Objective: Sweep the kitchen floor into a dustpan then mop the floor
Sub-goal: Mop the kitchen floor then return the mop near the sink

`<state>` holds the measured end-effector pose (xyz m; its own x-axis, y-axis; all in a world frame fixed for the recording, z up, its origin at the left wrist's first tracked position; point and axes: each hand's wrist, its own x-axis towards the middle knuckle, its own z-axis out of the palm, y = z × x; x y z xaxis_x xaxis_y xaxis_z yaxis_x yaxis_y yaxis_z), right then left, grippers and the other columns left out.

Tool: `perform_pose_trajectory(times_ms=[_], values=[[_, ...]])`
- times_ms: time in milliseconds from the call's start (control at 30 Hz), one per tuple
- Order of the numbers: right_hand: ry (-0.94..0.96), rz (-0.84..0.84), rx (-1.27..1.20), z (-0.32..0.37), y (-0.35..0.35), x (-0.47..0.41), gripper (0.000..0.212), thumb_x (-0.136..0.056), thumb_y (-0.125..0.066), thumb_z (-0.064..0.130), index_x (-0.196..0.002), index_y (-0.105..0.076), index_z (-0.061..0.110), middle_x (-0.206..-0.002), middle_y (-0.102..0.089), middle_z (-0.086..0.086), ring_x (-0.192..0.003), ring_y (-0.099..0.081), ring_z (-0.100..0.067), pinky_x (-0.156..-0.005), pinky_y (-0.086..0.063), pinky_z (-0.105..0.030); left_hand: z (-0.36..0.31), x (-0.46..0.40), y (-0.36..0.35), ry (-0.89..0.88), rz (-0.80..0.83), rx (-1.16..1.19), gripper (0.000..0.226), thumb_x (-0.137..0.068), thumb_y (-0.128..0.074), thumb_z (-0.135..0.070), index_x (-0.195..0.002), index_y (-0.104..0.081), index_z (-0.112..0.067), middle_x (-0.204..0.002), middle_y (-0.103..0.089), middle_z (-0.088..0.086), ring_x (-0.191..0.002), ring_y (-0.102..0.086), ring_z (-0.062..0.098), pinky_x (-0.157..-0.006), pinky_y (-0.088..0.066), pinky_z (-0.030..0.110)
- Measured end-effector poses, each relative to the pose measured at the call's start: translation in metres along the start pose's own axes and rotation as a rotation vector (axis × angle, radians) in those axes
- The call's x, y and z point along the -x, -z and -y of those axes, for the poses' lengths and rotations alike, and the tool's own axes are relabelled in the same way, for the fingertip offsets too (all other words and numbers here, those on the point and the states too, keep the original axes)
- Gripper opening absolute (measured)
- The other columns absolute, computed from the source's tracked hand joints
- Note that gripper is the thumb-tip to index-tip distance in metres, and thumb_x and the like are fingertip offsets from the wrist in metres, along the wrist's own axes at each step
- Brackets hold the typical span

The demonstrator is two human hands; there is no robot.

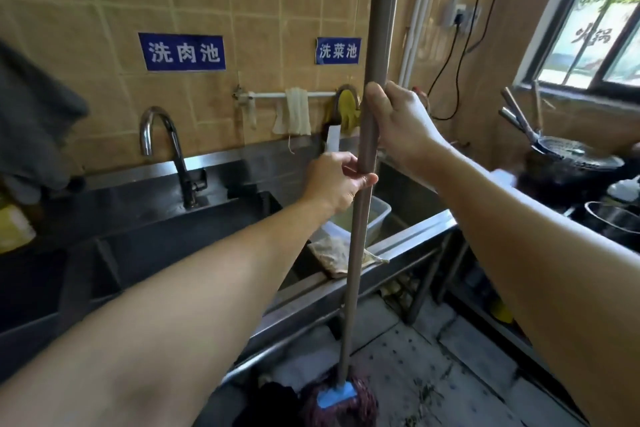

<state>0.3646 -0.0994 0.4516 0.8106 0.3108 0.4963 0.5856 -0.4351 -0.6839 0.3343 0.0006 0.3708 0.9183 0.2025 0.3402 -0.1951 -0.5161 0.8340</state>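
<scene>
Now both hands hold the mop handle [369,135], which stands almost upright in front of the steel sink [398,246]. The right hand [398,125] is the upper one, its fingers wrapped around the pole; the left hand [337,182] grips lower, thumb across the front. The mop head [341,399], dark red strings under a blue clamp, rests on the floor [433,367] just beside the sink frame.

To mop well, I think the person should tilt the pole back, keep both grips firm, and pull the head away from the frame in wide strokes. Some small dark debris lies on the floor to the right of the head, so sweeping may not be complete.

The sink legs and the low rail are close and could catch the strings. A plastic tub [372,218] and a rag [337,258] sit at the sink edge behind the pole.
</scene>
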Motion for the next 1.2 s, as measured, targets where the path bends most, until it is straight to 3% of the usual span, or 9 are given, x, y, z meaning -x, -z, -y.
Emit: perform_pose_trajectory(times_ms=[67,167,400,567,700,900,1067,1200], values=[[-0.039,0.037,0.013,-0.030,-0.015,0.019,0.040,-0.100,-0.035,0.038,-0.094,-0.057,0.005,-0.076,-0.060,-0.002,-0.074,-0.062,-0.023,-0.072,-0.054,-0.041,0.031,0.011,-0.021,0.067,0.036,-0.002,0.011,-0.075,-0.078,-0.013,-0.077,-0.067,-0.013,-0.075,-0.068,0.002,-0.062,-0.058,0.004,-0.066,-0.048,0.017],[-0.111,0.100,-0.003,-0.073,-0.039,0.046,0.036,-0.100,-0.037,0.037,-0.092,-0.056,0.007,-0.076,-0.061,-0.006,-0.071,-0.060,-0.023,-0.070,-0.050,-0.040,0.080,0.028,-0.051,0.153,0.063,-0.066,0.019,-0.071,-0.081,-0.022,-0.067,-0.064,-0.028,-0.069,-0.068,-0.009,-0.071,-0.067,0.012,-0.074,-0.055,0.033],[-0.223,0.191,-0.024,-0.135,-0.081,0.086,0.031,-0.100,-0.039,0.032,-0.073,-0.049,0.021,-0.069,-0.054,0.009,-0.066,-0.053,-0.012,-0.065,-0.043,-0.026,0.153,0.064,-0.098,0.307,0.135,-0.049,0.021,-0.059,-0.072,-0.048,-0.063,-0.063,-0.030,-0.068,-0.070,-0.009,-0.074,-0.069,0.017,-0.074,-0.056,0.040],[-0.228,0.214,-0.091,-0.138,-0.100,0.077,0.033,-0.099,-0.039,0.035,-0.083,-0.056,0.012,-0.082,-0.067,-0.003,-0.082,-0.066,-0.023,-0.078,-0.050,-0.033,0.163,0.060,-0.085,0.309,0.124,-0.058,0.018,-0.069,-0.080,-0.032,-0.064,-0.063,-0.027,-0.068,-0.069,-0.007,-0.072,-0.068,0.017,-0.073,-0.056,0.035],[-0.249,0.282,-0.082,-0.147,-0.131,0.075,0.039,-0.098,-0.039,0.038,-0.095,-0.059,0.006,-0.083,-0.067,-0.004,-0.083,-0.064,-0.024,-0.080,-0.052,-0.036,0.183,0.063,-0.076,0.358,0.121,-0.052,0.012,-0.074,-0.078,-0.022,-0.078,-0.069,-0.015,-0.076,-0.071,0.001,-0.071,-0.066,0.015,-0.072,-0.051,0.026],[-0.274,0.362,-0.066,-0.176,-0.167,0.088,0.036,-0.099,-0.040,0.036,-0.095,-0.058,0.006,-0.086,-0.066,-0.003,-0.086,-0.063,-0.025,-0.085,-0.051,-0.039,0.227,0.073,-0.087,0.457,0.134,0.000,0.009,-0.076,-0.076,-0.018,-0.078,-0.068,-0.015,-0.066,-0.064,-0.010,-0.061,-0.058,0.003,-0.060,-0.041,0.015],[-0.264,0.381,-0.052,-0.186,-0.188,0.081,0.039,-0.098,-0.039,0.038,-0.096,-0.057,0.003,-0.091,-0.067,-0.013,-0.088,-0.063,-0.028,-0.084,-0.050,-0.041,0.249,0.067,-0.089,0.509,0.100,0.040,0.011,-0.071,-0.078,-0.021,-0.076,-0.069,-0.018,-0.071,-0.070,-0.001,-0.070,-0.065,0.017,-0.076,-0.056,0.038],[-0.274,0.382,-0.064,-0.193,-0.199,0.078,0.040,-0.099,-0.038,0.038,-0.099,-0.057,0.002,-0.092,-0.066,-0.015,-0.088,-0.062,-0.028,-0.084,-0.051,-0.040,0.261,0.062,-0.087,0.546,0.124,0.042,0.010,-0.071,-0.078,-0.023,-0.076,-0.070,-0.019,-0.078,-0.073,0.001,-0.080,-0.070,0.020,-0.084,-0.055,0.039]])
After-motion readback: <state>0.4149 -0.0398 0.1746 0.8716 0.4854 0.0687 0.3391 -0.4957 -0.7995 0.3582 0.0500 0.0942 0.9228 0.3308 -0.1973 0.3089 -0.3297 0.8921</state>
